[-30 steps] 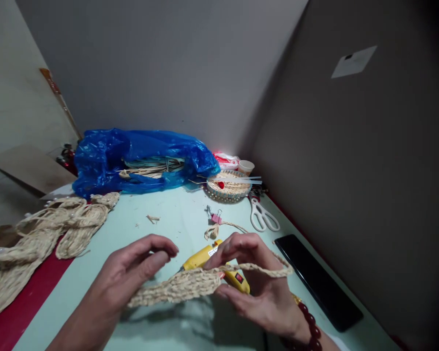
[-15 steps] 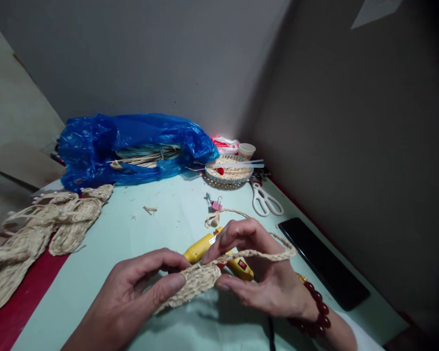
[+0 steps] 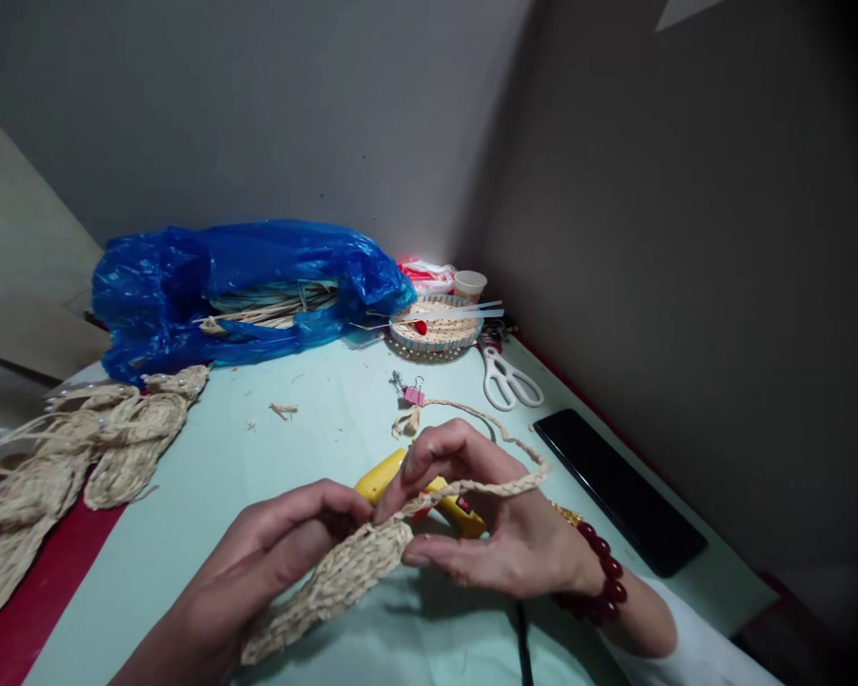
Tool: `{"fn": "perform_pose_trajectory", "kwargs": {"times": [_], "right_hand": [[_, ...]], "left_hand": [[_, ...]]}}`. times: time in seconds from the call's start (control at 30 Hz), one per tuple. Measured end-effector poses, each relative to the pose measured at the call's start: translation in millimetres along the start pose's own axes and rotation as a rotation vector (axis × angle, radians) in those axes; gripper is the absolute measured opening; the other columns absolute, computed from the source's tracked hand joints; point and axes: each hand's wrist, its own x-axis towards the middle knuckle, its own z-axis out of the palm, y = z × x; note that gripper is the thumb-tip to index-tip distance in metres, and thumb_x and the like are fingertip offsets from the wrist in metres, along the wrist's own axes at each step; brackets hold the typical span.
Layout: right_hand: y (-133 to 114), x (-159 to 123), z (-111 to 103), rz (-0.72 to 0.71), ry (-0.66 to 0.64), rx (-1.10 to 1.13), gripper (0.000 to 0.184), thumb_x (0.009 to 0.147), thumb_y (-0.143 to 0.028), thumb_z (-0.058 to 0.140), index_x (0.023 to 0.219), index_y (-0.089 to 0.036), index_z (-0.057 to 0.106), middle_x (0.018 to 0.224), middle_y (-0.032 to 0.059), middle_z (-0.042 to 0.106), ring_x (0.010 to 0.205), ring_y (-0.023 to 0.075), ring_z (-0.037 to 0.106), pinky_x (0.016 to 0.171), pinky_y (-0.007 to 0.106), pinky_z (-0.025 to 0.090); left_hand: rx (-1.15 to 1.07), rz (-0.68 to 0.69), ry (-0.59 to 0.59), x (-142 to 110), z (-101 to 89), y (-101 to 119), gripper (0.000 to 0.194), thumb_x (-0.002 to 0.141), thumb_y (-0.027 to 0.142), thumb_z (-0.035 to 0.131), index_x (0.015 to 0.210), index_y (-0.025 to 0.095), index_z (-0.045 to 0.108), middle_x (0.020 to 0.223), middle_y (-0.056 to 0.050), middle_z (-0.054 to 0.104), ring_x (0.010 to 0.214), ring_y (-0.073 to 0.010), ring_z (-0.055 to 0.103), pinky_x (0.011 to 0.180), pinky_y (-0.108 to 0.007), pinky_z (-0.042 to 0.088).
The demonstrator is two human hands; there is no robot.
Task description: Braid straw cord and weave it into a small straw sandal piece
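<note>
A flat, oval piece of woven straw (image 3: 333, 583) slants between my two hands above the table. My left hand (image 3: 257, 553) grips its far left edge, fingertips pressed near the rim. With thumb and fingers, my right hand (image 3: 482, 524) pinches the piece's right end. From that edge a straw braid (image 3: 504, 488) runs over my right hand and loops back to a pink binder clip (image 3: 413, 394), which holds its loose end on the table. Behind my fingers lies a yellow glue gun (image 3: 382, 474), partly hidden by the right hand.
A black phone (image 3: 622, 491) and white-handled scissors (image 3: 507, 376) lie on the right. At the back are a round basket (image 3: 436, 333) with glue sticks, a paper cup (image 3: 470, 285) and a blue plastic bag (image 3: 257, 250) of straw. Woven straw slippers (image 3: 132, 448) lie at left.
My left thumb has slid off the top of the woven piece, so more of it shows. Both hands sit slightly further left in view, and the camera has shifted a little.
</note>
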Motion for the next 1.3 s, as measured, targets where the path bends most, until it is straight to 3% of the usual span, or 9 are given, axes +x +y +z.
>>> {"fn": "perform_pose_trajectory", "kwargs": {"times": [0.1,0.17,0.37,0.5,0.63,0.83,0.97,1.17,1.3], "right_hand": [[1.6,0.0,1.6,0.034,-0.028,0.032,0.038,0.079,-0.014,0.078,0.107,-0.021,0.053,0.099,0.0077,0.072,0.093,0.0199,0.071,0.078,0.034,0.057],[3.0,0.2,2.4,0.058,-0.038,0.069,0.038,0.081,-0.014,0.077,0.109,-0.021,0.052,0.102,0.0097,0.073,0.095,0.0201,0.071,0.077,0.034,0.057],[1.6,2.0,3.0,0.102,-0.071,0.123,0.044,0.079,-0.015,0.079,0.117,-0.018,0.056,0.109,0.0123,0.071,0.099,0.0210,0.068,0.082,0.035,0.055],[-0.9,7.0,2.3,-0.031,-0.077,-0.108,0.025,0.080,-0.020,0.081,0.099,-0.008,0.070,0.092,0.0117,0.072,0.085,0.0184,0.066,0.079,0.030,0.053],[3.1,11.6,0.9,-0.071,-0.112,-0.137,0.025,0.083,-0.030,0.079,0.089,-0.007,0.072,0.083,0.0118,0.073,0.080,0.0197,0.067,0.077,0.031,0.053],[5.5,10.4,-6.3,0.077,-0.104,-0.010,0.017,0.077,-0.015,0.083,0.093,-0.016,0.076,0.087,0.0041,0.074,0.082,0.0176,0.068,0.077,0.028,0.054],[4.1,8.9,-11.7,0.123,-0.021,0.007,0.018,0.077,-0.015,0.083,0.094,-0.019,0.076,0.089,0.0016,0.071,0.081,0.0142,0.065,0.075,0.024,0.052],[11.3,9.1,-10.7,0.192,0.074,0.138,0.020,0.084,-0.027,0.077,0.101,-0.024,0.069,0.092,0.0011,0.068,0.074,0.0147,0.066,0.060,0.025,0.055],[11.7,8.5,-1.8,0.177,0.099,0.174,0.032,0.079,-0.031,0.082,0.107,-0.024,0.069,0.101,0.0027,0.069,0.086,0.0156,0.066,0.071,0.026,0.054]], "left_hand": [[0.107,-0.038,-0.013,1.6,1.1,1.7,0.029,0.075,0.053,0.074,0.078,0.024,0.073,0.075,0.003,0.065,0.070,-0.0149,0.056,0.060,-0.022,0.041],[0.100,-0.057,-0.036,2.0,2.7,3.3,0.028,0.077,0.051,0.073,0.077,0.023,0.071,0.070,0.004,0.059,0.063,-0.0121,0.048,0.057,-0.021,0.038],[0.203,0.037,0.040,-0.5,11.4,6.1,0.021,0.080,0.044,0.068,0.077,0.023,0.070,0.079,0.002,0.068,0.078,-0.0176,0.056,0.070,-0.025,0.041],[0.262,0.084,0.059,-0.9,14.0,4.2,0.019,0.080,0.038,0.065,0.069,0.023,0.064,0.071,0.003,0.062,0.073,-0.0174,0.053,0.067,-0.026,0.038],[0.226,0.103,0.025,-0.1,15.1,0.5,0.020,0.080,0.038,0.065,0.067,0.023,0.063,0.069,0.003,0.057,0.068,-0.0158,0.048,0.063,-0.026,0.037],[0.033,-0.028,0.006,-1.4,15.9,2.5,0.027,0.079,0.047,0.069,0.071,0.022,0.066,0.068,0.003,0.055,0.064,-0.0130,0.045,0.058,-0.023,0.036],[-0.081,0.043,-0.021,-0.5,10.4,5.5,0.038,0.082,0.061,0.060,0.084,0.025,0.072,0.085,-0.002,0.066,0.088,-0.0216,0.057,0.075,-0.028,0.045],[0.269,0.093,-0.073,4.7,10.8,-0.5,0.036,0.085,0.053,0.060,0.079,0.020,0.071,0.071,-0.001,0.062,0.064,-0.0162,0.054,0.063,-0.027,0.041],[0.345,0.144,0.010,1.6,17.8,-3.3,0.036,0.086,0.053,0.058,0.073,0.021,0.068,0.070,0.000,0.060,0.064,-0.0163,0.052,0.060,-0.027,0.039]]}}
